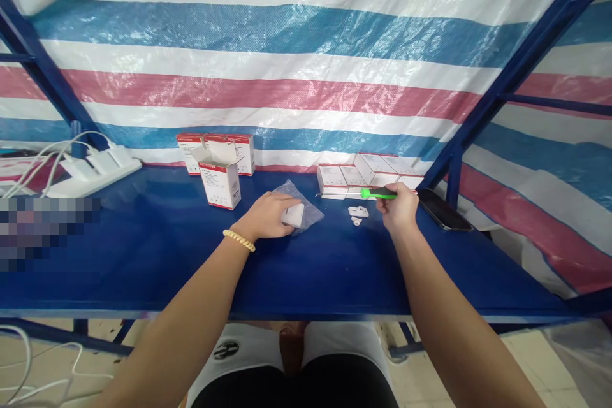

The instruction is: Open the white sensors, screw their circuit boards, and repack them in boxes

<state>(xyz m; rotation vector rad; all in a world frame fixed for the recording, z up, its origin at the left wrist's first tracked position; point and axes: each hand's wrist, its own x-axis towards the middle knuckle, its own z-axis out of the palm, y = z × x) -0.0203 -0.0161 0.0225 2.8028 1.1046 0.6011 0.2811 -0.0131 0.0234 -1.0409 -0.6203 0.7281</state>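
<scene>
My left hand (266, 215) is closed around a small white plastic device (293, 215). A clear plastic bag (312, 214) lies flat under the device on the blue table. My right hand (400, 208) grips a screwdriver with a green and black handle (377, 192). Its thin shaft points left, in front of the white boxes. Between my hands, nearer the right one, rest a white plastic bracket (358, 211) and a smaller white piece (356, 221). Left of my left hand stands a white and red carton (220, 186) with its top flaps up.
More red-topped cartons (246, 156) stand behind the opened one. Several cartons (335, 180) lie at the back right, beside a dark phone (444, 209). A white power strip (95, 182) with plugs and cables sits at the left. Blue frame posts (454, 182) and striped sheeting (287, 95) enclose the table (310, 280).
</scene>
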